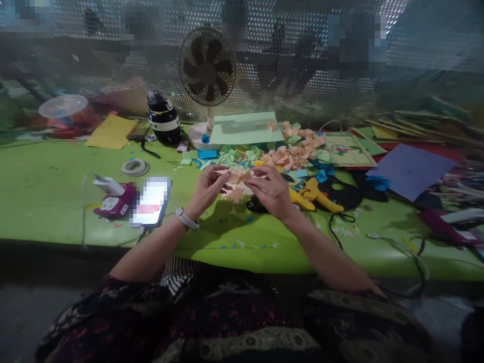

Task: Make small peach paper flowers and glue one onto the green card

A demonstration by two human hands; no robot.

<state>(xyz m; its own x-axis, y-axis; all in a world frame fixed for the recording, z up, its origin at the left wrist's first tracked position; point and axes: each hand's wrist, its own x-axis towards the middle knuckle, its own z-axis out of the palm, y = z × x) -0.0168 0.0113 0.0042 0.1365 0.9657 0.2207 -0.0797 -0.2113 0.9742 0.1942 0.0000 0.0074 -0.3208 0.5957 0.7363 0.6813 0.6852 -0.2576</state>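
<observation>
Between my two hands is a small piece of peach paper (235,177), pinched at its left side by my left hand (212,185) and at its right side by my right hand (273,190). The fingers of both hands are closed on it, just above the table. More peach paper pieces (236,194) lie beneath the fingers. Close to my right hand is a yellow-handled glue gun (321,195). Just beyond the hands spreads a pile of peach paper flowers (295,154) with green and blue scraps.
A fan (207,68) and a dark jug (163,121) stand at the back. On the left are a tape roll (135,167), a lit phone (150,201) and a purple box with a charger (115,199). Purple paper (411,169) and cables lie on the right.
</observation>
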